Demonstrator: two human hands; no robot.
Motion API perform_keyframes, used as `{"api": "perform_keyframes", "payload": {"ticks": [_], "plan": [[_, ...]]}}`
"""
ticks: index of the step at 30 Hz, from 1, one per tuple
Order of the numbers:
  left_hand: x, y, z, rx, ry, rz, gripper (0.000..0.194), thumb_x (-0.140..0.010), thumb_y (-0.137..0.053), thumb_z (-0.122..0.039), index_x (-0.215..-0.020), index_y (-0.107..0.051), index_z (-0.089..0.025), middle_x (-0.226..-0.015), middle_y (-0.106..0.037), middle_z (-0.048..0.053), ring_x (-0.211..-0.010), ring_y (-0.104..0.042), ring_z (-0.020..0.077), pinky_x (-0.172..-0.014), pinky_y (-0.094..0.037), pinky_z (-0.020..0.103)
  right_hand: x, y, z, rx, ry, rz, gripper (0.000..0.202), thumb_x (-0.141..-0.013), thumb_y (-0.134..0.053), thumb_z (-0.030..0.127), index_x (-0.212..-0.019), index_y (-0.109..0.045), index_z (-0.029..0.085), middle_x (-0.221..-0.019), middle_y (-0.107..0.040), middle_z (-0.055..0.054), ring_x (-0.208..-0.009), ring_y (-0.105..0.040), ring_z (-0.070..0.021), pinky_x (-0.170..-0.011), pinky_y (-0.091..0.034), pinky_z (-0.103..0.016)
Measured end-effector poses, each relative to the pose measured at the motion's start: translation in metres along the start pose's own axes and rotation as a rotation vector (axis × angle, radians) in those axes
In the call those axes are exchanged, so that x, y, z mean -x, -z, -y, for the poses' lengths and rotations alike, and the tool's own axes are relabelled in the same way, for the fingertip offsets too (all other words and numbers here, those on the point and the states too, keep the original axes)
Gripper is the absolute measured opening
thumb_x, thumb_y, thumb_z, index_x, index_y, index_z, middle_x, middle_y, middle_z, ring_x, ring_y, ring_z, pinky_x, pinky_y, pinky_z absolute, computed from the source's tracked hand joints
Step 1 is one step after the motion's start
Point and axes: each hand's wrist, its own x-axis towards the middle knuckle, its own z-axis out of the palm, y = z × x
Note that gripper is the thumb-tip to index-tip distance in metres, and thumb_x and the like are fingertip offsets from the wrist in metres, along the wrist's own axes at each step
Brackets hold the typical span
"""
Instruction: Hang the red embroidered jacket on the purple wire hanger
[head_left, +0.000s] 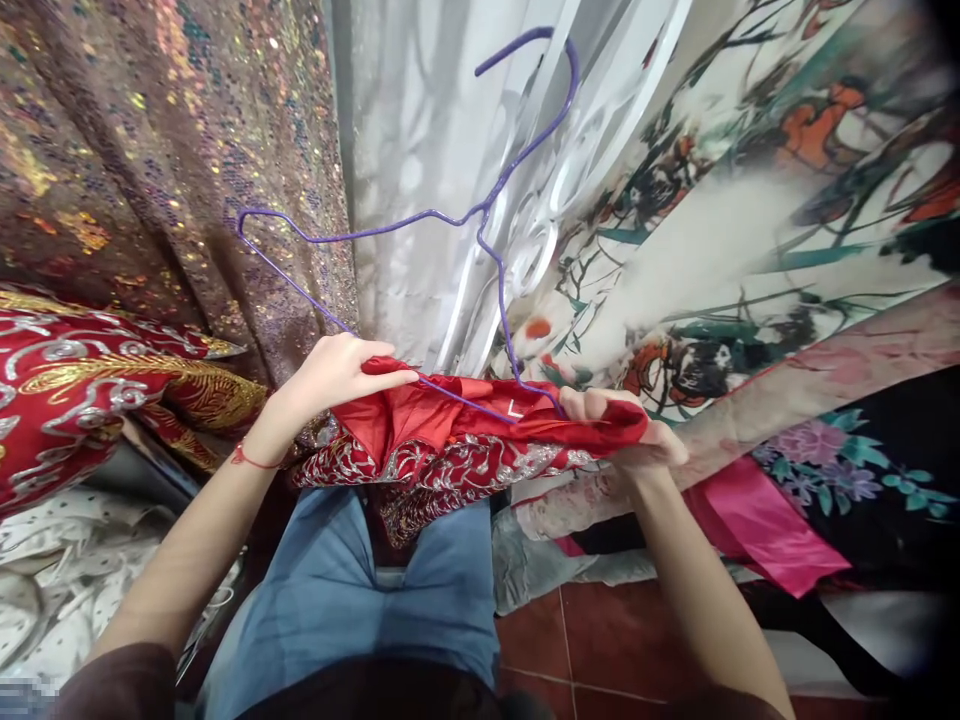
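I am holding a red garment with silver embroidery (450,455) at the middle of the frame, stretched between my two hands above my jeans (352,590). My left hand (330,375) is gripping its left edge, fingers closed together over the red satin lining with the thumb pressing on top. My right hand (622,425) is clamping the right edge, fingers curled around the bunched cloth. A purple wire hanger (420,215) is rising from the garment's opening toward the upper middle of the frame, its lower bar lying inside the cloth between my fingers. A sequined fabric (150,150) is hanging at upper left, and a floral printed cloth (750,220) is filling the upper right.
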Motion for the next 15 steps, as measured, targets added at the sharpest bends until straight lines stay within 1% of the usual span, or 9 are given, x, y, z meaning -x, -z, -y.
{"api": "perform_keyframes", "payload": {"ticks": [2,4,6,7,9,11,12,13,15], "plan": [[0.002,0.000,0.000,0.003,0.002,-0.006,0.062,-0.085,-0.045,-0.076,-0.057,-0.049,-0.021,-0.048,-0.046,-0.002,-0.049,-0.042,0.0138,-0.057,-0.025,0.027,-0.007,0.002,0.014,-0.012,0.010,0.072,0.051,-0.072,-0.054,0.065,-0.055,-0.027,0.025,-0.047,-0.028,0.002,-0.049,-0.032,-0.0153,-0.052,-0.034,-0.037],[0.004,-0.001,-0.003,0.012,-0.004,0.002,0.062,-0.085,-0.045,-0.076,-0.057,-0.052,-0.021,-0.049,-0.049,-0.001,-0.050,-0.044,0.0138,-0.057,-0.026,0.027,-0.018,0.003,0.027,0.013,0.092,0.080,0.055,-0.079,-0.060,0.053,-0.050,-0.024,0.023,-0.044,-0.024,0.003,-0.044,-0.028,-0.0113,-0.049,-0.029,-0.033],[0.004,-0.005,-0.011,0.031,-0.007,0.023,0.062,-0.085,-0.044,-0.077,-0.061,-0.057,-0.022,-0.052,-0.055,0.000,-0.053,-0.050,0.0148,-0.058,-0.027,0.027,-0.033,-0.001,0.035,0.018,0.210,-0.016,0.062,-0.084,-0.065,0.039,-0.047,-0.020,0.021,-0.043,-0.018,0.006,-0.040,-0.019,-0.0061,-0.046,-0.022,-0.030],[0.004,-0.008,-0.016,0.037,-0.002,0.033,0.063,-0.086,-0.042,-0.078,-0.063,-0.060,-0.022,-0.055,-0.058,0.000,-0.056,-0.053,0.0157,-0.059,-0.028,0.027,-0.042,-0.006,0.038,0.014,0.252,-0.099,0.064,-0.086,-0.067,0.036,-0.047,-0.018,0.020,-0.044,-0.015,0.007,-0.040,-0.016,-0.0046,-0.046,-0.020,-0.028],[0.003,-0.013,-0.026,0.034,0.021,0.038,0.065,-0.086,-0.038,-0.079,-0.068,-0.063,-0.022,-0.060,-0.064,0.002,-0.060,-0.058,0.0179,-0.059,-0.028,0.027,-0.057,-0.019,0.040,0.058,0.276,-0.276,0.066,-0.086,-0.070,0.037,-0.050,-0.017,0.020,-0.048,-0.015,0.008,-0.043,-0.015,-0.0040,-0.046,-0.018,-0.026],[0.003,-0.018,-0.033,0.025,0.047,0.029,0.067,-0.086,-0.036,-0.080,-0.068,-0.063,-0.022,-0.062,-0.066,0.003,-0.061,-0.060,0.0193,-0.059,-0.027,0.027,-0.067,-0.032,0.039,0.210,0.246,-0.368,0.062,-0.083,-0.075,0.038,-0.055,-0.023,0.021,-0.052,-0.021,0.008,-0.047,-0.020,-0.0050,-0.048,-0.020,-0.024],[0.003,-0.019,-0.035,0.024,0.059,0.023,0.067,-0.086,-0.036,-0.080,-0.067,-0.062,-0.022,-0.062,-0.066,0.004,-0.061,-0.060,0.0195,-0.058,-0.027,0.028,-0.070,-0.038,0.037,0.305,0.225,-0.373,0.056,-0.080,-0.077,0.040,-0.058,-0.029,0.021,-0.054,-0.024,0.008,-0.049,-0.023,-0.0057,-0.049,-0.021,-0.024],[0.003,-0.020,-0.037,0.026,0.069,0.015,0.067,-0.086,-0.037,-0.080,-0.066,-0.062,-0.021,-0.061,-0.065,0.004,-0.061,-0.060,0.0196,-0.058,-0.027,0.028,-0.072,-0.042,0.035,0.403,0.202,-0.349,0.049,-0.078,-0.079,0.042,-0.063,-0.037,0.022,-0.055,-0.026,0.009,-0.050,-0.025,-0.0066,-0.050,-0.024,-0.023],[0.003,-0.021,-0.037,0.028,0.085,-0.010,0.065,-0.086,-0.039,-0.079,-0.066,-0.061,-0.021,-0.060,-0.065,0.004,-0.061,-0.061,0.0195,-0.058,-0.027,0.027,-0.073,-0.046,0.029,0.594,0.170,-0.232,0.037,-0.077,-0.079,0.047,-0.079,-0.050,0.024,-0.058,-0.031,0.009,-0.053,-0.031,-0.0088,-0.054,-0.031,-0.024]]}}
